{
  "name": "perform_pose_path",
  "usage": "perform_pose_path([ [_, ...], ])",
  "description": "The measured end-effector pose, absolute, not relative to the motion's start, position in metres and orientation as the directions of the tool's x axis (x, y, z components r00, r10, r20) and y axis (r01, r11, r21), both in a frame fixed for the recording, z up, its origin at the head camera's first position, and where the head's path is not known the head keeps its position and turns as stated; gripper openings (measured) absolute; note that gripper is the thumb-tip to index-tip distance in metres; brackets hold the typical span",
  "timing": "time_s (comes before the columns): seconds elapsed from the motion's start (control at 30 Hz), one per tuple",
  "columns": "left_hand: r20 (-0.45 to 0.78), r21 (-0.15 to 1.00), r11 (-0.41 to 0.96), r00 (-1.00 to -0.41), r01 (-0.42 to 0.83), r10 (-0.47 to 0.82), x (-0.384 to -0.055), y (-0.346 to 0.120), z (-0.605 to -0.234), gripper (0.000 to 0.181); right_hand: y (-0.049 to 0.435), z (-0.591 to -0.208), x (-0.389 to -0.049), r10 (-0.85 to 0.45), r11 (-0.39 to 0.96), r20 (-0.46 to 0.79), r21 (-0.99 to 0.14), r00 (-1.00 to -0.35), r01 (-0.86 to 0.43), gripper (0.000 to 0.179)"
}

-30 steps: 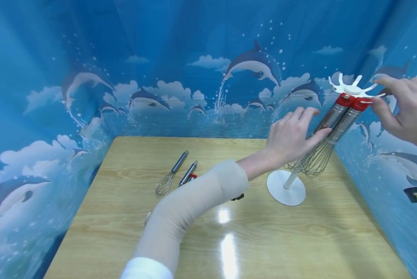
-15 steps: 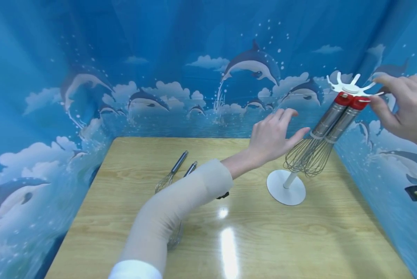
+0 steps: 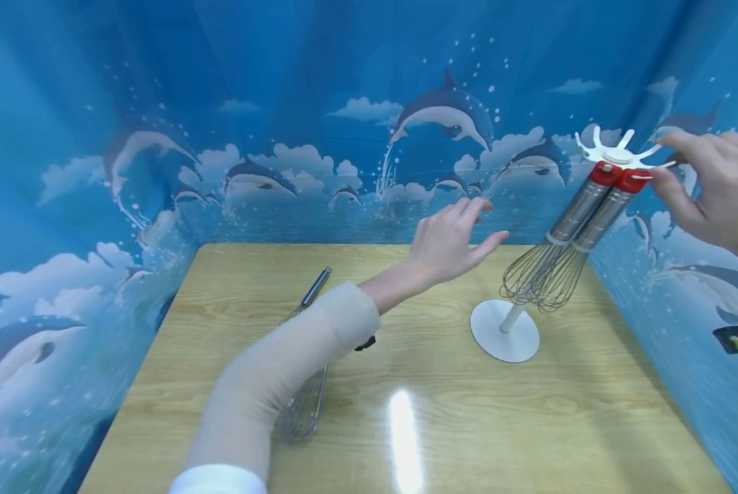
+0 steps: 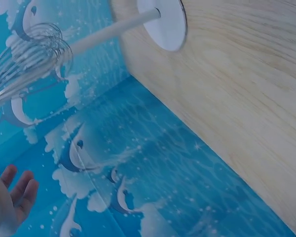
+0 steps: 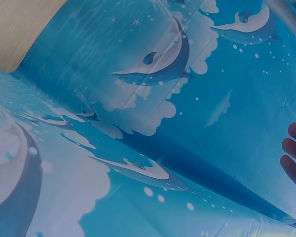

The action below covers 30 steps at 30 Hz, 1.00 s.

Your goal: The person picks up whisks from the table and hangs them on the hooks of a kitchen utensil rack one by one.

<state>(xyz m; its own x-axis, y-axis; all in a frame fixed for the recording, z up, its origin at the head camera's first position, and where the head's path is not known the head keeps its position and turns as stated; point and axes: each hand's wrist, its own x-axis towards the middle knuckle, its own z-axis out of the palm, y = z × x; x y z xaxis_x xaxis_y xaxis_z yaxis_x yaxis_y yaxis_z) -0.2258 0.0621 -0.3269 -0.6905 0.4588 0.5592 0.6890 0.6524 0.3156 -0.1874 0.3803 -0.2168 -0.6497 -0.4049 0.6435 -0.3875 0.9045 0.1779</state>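
Note:
In the head view a white utensil stand (image 3: 505, 331) rises from a round base to a top with several curved hooks. Two whisks with red-tipped steel handles (image 3: 585, 209) hang from it side by side, wire loops down. At the stand's top right, my right hand (image 3: 723, 192) pinches the hooked top between thumb and fingers. My left hand (image 3: 449, 240) is in the air left of the hanging whisks, apart from them, thumb out and fingers loosely bent. The left wrist view shows the wire loops (image 4: 32, 64) and the fingers of that hand.
On the wooden table (image 3: 468, 425), a whisk with a steel handle (image 3: 316, 287) lies at the back left. Another whisk's wire loops (image 3: 304, 408) show beside my left sleeve, which hides part of that area. Dolphin-printed curtains (image 3: 319, 123) enclose the table's back and sides.
My left hand has drawn away to the left from the hanging whisks, leaving both on the stand. The right hand has kept its place at the stand's top.

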Motion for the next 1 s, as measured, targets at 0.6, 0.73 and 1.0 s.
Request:
perform_pose_path([
  [0.6, 0.577, 0.332, 0.708, -0.728, 0.623, 0.370, -0.236, 0.008, -0.329, 0.047, 0.380, -0.218, -0.190, -0.401, 0.905, 0.647, 0.173, -0.648, -0.388, 0.073],
  [0.73, 0.582, 0.316, 0.730, -0.731, 0.606, 0.356, -0.236, -0.004, -0.334, 0.047, 0.380, -0.218, -0.190, -0.399, 0.906, 0.649, 0.173, -0.648, -0.386, 0.073],
  [1.0, 0.560, 0.314, 0.768, -0.762, 0.558, 0.325, -0.234, -0.025, -0.343, 0.048, 0.380, -0.219, -0.190, -0.396, 0.907, 0.653, 0.167, -0.646, -0.386, 0.073],
])
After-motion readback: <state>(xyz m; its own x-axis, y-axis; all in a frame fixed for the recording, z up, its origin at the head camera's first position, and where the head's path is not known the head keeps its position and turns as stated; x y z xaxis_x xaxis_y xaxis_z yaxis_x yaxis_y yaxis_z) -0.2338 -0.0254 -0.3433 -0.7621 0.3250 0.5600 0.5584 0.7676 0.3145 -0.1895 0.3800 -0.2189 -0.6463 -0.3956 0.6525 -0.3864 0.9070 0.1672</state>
